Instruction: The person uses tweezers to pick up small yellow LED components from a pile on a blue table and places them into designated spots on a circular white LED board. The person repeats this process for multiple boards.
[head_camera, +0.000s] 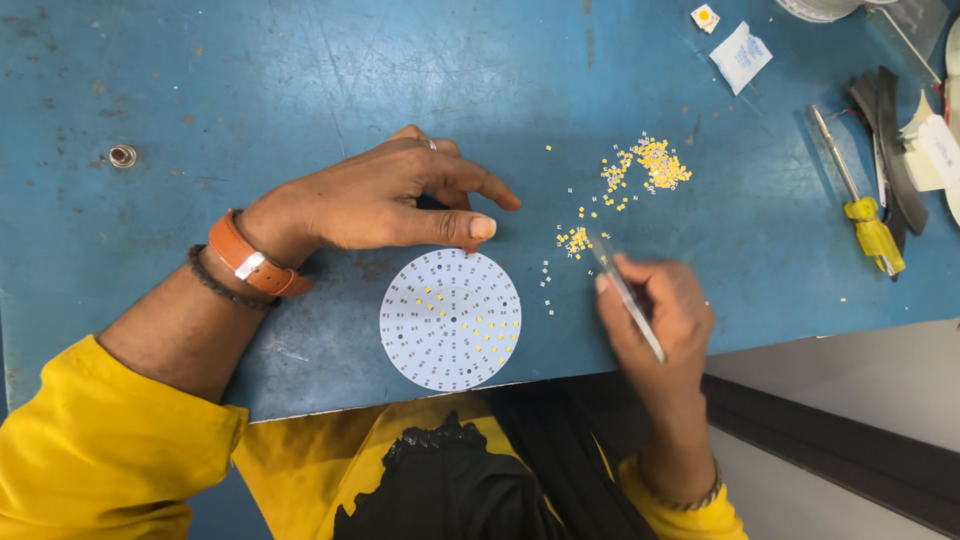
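A: Well, where's the round white circuit disc (451, 319)?

B: At six o'clock on the blue worktable (250, 80), partly studded with yellow chips.

A: The hands?

B: Left hand (385, 200) loosely curled, thumb at its rim; right hand (655, 310) pinching thin metal tweezers (625, 290). Loose yellow chips (650, 165) lie at one o'clock.

bare blue table (300, 70) upper left; scattered chips (640, 170) crowd the right.

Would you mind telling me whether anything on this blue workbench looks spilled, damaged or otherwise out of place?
The tiny yellow chips lie loose on the scratched blue workbench, with strays trailing toward the round white circuit board. The right hand points metal tweezers at them; the left hand rests at the board's edge.
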